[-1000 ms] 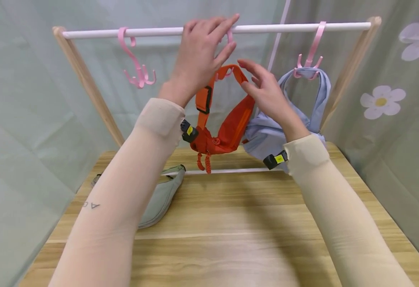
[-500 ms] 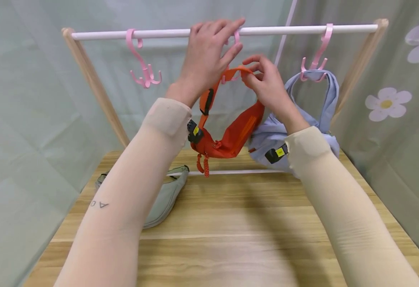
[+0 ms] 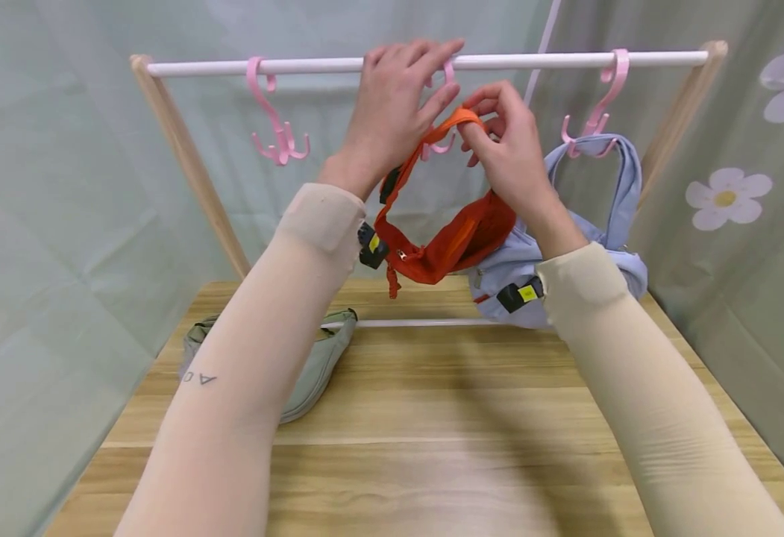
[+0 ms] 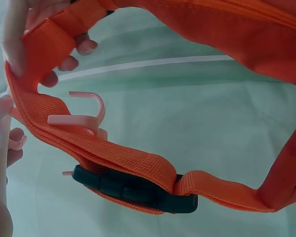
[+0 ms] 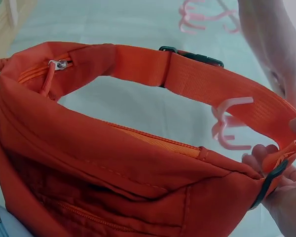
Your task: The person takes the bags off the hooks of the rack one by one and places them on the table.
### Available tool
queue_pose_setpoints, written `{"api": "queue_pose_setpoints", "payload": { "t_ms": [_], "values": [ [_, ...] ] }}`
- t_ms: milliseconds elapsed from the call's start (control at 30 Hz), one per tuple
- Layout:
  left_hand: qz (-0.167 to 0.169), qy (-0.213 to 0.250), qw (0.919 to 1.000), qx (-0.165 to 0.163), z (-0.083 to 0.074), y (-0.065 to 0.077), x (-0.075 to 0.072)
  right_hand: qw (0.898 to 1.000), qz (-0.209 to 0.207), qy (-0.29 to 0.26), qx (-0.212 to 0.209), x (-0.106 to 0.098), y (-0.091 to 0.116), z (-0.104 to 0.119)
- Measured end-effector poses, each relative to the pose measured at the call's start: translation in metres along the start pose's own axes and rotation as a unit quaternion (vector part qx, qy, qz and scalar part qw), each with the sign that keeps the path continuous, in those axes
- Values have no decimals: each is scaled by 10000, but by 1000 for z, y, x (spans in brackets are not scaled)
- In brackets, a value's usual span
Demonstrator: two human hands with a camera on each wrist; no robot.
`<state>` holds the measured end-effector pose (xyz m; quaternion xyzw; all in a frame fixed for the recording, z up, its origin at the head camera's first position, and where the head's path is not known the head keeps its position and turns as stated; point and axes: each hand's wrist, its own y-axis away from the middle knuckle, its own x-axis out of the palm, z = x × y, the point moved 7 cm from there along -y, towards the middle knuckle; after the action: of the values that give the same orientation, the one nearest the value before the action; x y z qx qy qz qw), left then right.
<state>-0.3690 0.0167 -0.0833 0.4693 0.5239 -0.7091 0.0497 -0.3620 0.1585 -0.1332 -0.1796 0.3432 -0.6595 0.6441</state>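
Note:
At the white rod (image 3: 539, 61) my left hand (image 3: 398, 101) curls its fingers over the top, holding the middle pink hook (image 3: 448, 71) where it meets the rod. My right hand (image 3: 515, 153) pinches the orange strap (image 3: 464, 116) of a red-orange waist bag (image 3: 452, 250) and holds it raised beside that hook's lower prongs. In the left wrist view the strap passes right at the hook prongs (image 4: 79, 121), its dark buckle (image 4: 133, 190) just below. The bag body hangs tilted from the strap, its zipper pull (image 5: 59, 64) visible in the right wrist view.
A light blue bag (image 3: 526, 276) hangs from the right pink hook (image 3: 596, 123), close behind my right forearm. The left pink hook (image 3: 280, 142) carries nothing. A grey-green waist bag (image 3: 318, 373) lies on the wooden table (image 3: 432, 447), partly covered by my left forearm.
My right hand has gone from fingers beside the strap to pinching it, then lifted it upward and rightward. The bag swung right with it. The left hand stays at the rod.

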Motion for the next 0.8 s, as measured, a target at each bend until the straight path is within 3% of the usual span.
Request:
{"api": "queue_pose_setpoints", "payload": {
  "t_ms": [267, 667, 800],
  "values": [
    [17, 73, 10000, -52, 4, -1, 1, 9976, -25, -651, -216, 3, 5, 13],
    [152, -7, 9998, 114, 7, 3, 0, 9970, 648, -130, -393, 10, 22, 31],
    [65, 213, 9996, 187, 10, 15, -7, 9964, 730, 27, -435, 9, 26, 36]
  ]
}}
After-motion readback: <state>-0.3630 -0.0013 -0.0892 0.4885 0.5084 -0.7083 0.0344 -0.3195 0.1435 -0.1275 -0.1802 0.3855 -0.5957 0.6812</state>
